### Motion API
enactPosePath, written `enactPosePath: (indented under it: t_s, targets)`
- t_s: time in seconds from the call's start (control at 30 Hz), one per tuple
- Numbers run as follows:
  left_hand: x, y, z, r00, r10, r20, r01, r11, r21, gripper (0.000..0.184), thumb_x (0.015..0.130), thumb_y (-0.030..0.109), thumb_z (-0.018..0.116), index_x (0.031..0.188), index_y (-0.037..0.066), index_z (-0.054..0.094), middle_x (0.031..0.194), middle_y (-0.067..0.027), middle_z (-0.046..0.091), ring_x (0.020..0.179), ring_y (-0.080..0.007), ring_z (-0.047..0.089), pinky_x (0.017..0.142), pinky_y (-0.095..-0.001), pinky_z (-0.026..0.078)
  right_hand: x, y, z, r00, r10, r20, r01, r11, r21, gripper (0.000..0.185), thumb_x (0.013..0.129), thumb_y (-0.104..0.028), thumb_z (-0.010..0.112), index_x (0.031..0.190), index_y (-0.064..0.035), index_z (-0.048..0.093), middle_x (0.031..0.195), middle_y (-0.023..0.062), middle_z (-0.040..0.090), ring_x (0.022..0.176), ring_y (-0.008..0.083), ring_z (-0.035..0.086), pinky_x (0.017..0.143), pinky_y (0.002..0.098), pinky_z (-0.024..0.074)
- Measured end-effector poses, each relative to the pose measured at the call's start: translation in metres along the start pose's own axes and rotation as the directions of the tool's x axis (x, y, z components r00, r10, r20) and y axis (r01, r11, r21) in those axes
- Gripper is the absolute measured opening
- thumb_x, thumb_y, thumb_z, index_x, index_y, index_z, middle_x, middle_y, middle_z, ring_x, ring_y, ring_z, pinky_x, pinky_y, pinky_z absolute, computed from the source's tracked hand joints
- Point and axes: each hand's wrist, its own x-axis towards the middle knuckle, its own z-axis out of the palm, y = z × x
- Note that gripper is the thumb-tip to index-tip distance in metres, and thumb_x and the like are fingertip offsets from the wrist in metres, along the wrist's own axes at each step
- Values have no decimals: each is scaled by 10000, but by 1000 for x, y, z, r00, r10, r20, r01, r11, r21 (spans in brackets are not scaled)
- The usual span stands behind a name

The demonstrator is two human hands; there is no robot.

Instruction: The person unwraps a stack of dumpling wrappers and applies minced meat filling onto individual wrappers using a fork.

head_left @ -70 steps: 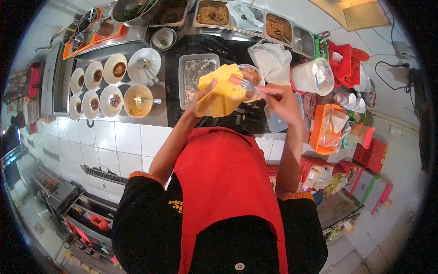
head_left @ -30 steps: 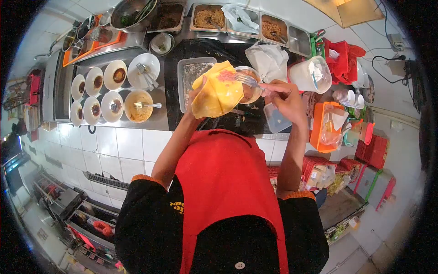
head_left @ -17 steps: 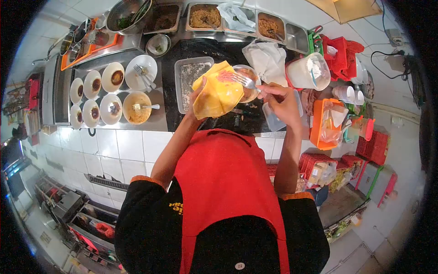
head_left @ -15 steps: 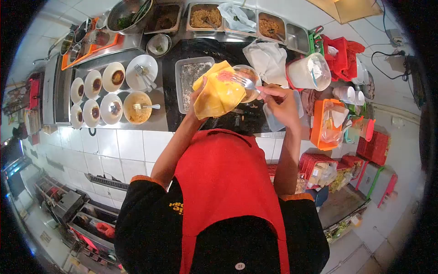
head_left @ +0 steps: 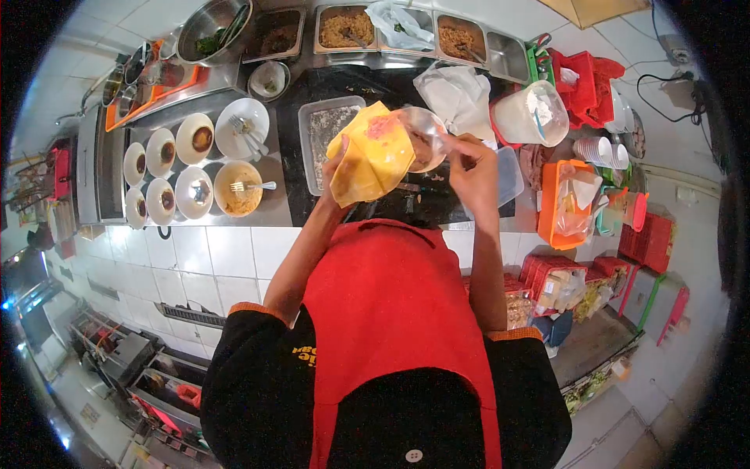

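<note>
"What is the left hand (head_left: 337,177) doing?"
"Its fingers are grasping yellow sheets (head_left: 373,166) bearing pink paste (head_left: 383,127), just left of the bowl (head_left: 426,119)."
"And the right hand (head_left: 475,170)?"
"It's hovering at the bowl's right rim, fingers bent; I can't tell whether they're gripping anything."
"Farther off?"
"Metal trays (head_left: 506,57) are standing beyond the bowl."

Left hand (head_left: 336,178): most fingers lost behind the yellow sheets (head_left: 371,164), which also cover the left rim of the mixing bowl (head_left: 426,116), centre of frame. Right hand (head_left: 474,173), right of centre: fingertips blurred, what they grip unclear. Top edge crops the steel basin (head_left: 194,28), upper left, and tan panel (head_left: 609,11), upper right; shirt lettering (head_left: 303,357), lower centre-left, too small to read surely
</note>
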Motion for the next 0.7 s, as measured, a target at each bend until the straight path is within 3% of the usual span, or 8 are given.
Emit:
enactPosePath:
  t_s: [0.07,0.1,0.23,0.3,0.4,0.57,0.63,0.7]
  targets:
    - [0,3,-9,999,40,-15,-40,999,20,538,1023,407,429,1395,18,410,1309,-162,569,1151,-294,610,992,-435,505,6,20,-6,993,-48,-108,43,998,-52,299,877,90,533,1088,-10,720,870,26,660,685,40,534,586,189,391]
    - [-2,5,-12,997,76,18,-76,997,-1,529,1024,407,428,1383,18,427,1299,-158,577,1144,-288,613,987,-428,508,8,36,-11,995,82,-58,-79,996,45,294,867,88,540,1078,-3,723,884,46,676,696,46,561,604,204,426]
    - [-6,17,-10,993,93,73,-87,993,-82,515,1023,403,430,1357,12,463,1274,-150,594,1126,-273,624,964,-412,524,12,129,4,998,49,-24,-48,997,66,270,849,16,594,1072,-43,735,819,92,715,661,95,598,612,227,448]
    - [-4,19,-22,992,108,72,-101,991,-89,511,1025,399,428,1354,11,467,1272,-151,596,1120,-274,627,957,-413,528,10,159,12,946,298,127,-276,947,-168,247,856,-52,631,1081,-32,731,786,91,722,637,88,603,594,228,470]
    - [-7,26,-28,985,151,83,-142,984,-109,509,1028,391,423,1356,4,467,1273,-152,596,1112,-274,634,944,-421,537,2,177,3,846,501,179,-512,859,16,252,837,-108,672,1067,-28,736,759,59,720,581,84,586,535,241,465]
    - [-14,37,-26,981,186,56,-188,982,32,517,1024,393,437,1350,-7,474,1274,-161,594,1096,-285,642,931,-431,547,14,153,-57,865,408,291,-362,910,-202,247,829,-65,635,1047,-26,744,745,31,709,534,69,547,484,253,433]
    - [-12,35,-30,989,145,2,-145,988,51,523,1020,397,448,1348,-8,475,1272,-165,595,1098,-288,642,931,-429,547,23,91,-73,888,343,306,-257,922,-288,256,830,-18,606,1045,-25,744,759,30,703,557,60,547,489,236,417]
    - [-9,30,-34,992,114,-50,-107,986,125,510,1012,366,481,1355,-12,467,1273,-173,595,1121,-294,631,939,-424,542,24,28,-74,897,295,330,-254,954,-162,258,826,-10,610,1045,-30,745,775,31,703,574,58,547,496,234,413]
